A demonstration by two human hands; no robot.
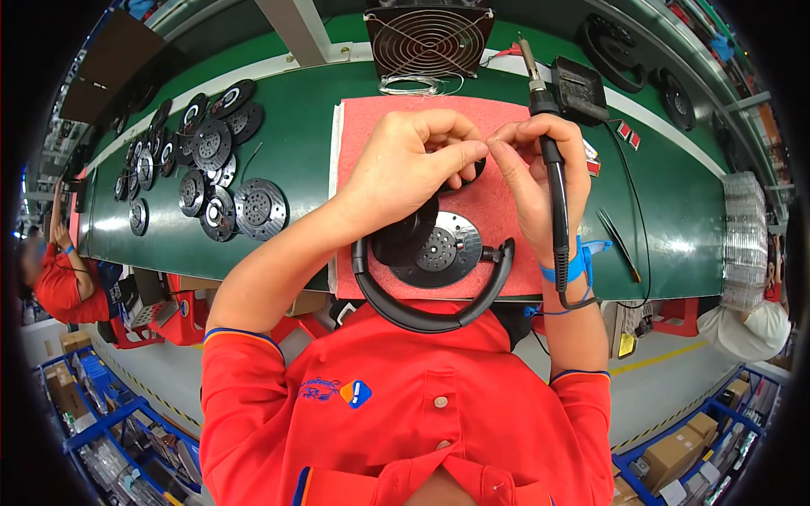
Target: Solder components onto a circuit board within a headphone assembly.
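Red shirt [405, 379] faces headphones [439, 249] over pink mat [363, 126] and green bench [675, 211], racks [105, 423] behind.

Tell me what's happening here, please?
Someone in a red shirt is working above black headphones and a pink mat. The right hand holds a soldering iron, tip pointing away, with its fingers right by those of the left hand. Anything pinched there is too small to tell. Round black parts lie on the green table, to the left.

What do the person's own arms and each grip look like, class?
Short red sleeves with blue trim. The left grip wears no glove; the right grip, also gloveless, has a blue wrist strap with one end sticking out.
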